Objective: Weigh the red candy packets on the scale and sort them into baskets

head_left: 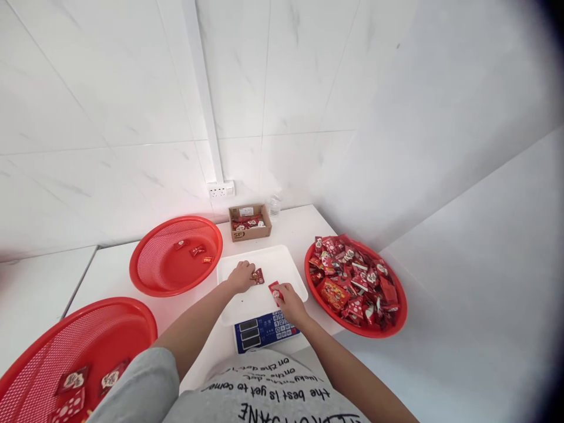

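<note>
Partly hidden, red packets (259, 276) (275, 290) pinched in both hands (241, 277) (291, 302), lower-left basket (110, 303) cut off.

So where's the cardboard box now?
In the head view, the cardboard box is slightly left of centre, at the back of the table, between a red basket and a clear container.

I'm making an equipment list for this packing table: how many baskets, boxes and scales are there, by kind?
Red baskets: 3
Box: 1
Scale: 1
Total: 5
</note>
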`<state>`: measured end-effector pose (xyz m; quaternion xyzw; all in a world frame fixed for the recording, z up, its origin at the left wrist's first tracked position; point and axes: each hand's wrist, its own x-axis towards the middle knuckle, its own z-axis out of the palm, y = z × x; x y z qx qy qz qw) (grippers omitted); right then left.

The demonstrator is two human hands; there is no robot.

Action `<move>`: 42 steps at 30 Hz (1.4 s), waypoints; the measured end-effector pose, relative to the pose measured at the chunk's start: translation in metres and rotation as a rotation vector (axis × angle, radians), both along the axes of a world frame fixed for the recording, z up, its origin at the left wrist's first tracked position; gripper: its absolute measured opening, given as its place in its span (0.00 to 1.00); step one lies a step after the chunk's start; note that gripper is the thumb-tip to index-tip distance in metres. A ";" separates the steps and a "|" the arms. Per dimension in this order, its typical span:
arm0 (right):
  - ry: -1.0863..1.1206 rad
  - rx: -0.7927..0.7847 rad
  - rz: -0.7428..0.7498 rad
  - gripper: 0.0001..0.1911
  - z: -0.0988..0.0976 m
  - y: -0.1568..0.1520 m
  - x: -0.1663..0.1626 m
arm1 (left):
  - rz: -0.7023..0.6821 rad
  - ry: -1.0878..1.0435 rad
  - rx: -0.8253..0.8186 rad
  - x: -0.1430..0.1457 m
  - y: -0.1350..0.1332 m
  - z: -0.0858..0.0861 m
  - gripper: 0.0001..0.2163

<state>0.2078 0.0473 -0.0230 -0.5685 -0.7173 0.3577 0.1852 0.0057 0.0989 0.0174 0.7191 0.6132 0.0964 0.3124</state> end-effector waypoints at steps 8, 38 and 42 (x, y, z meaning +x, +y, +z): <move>0.029 -0.006 0.004 0.15 -0.001 0.000 0.000 | 0.535 -0.492 -0.048 -0.050 -0.027 0.003 0.13; 0.642 -0.363 -0.134 0.13 0.050 -0.018 -0.003 | 0.548 -0.887 -0.394 -0.017 -0.074 0.037 0.18; 0.649 -0.394 -0.072 0.15 0.055 -0.021 -0.006 | 0.380 -0.803 -0.572 -0.002 -0.084 0.043 0.18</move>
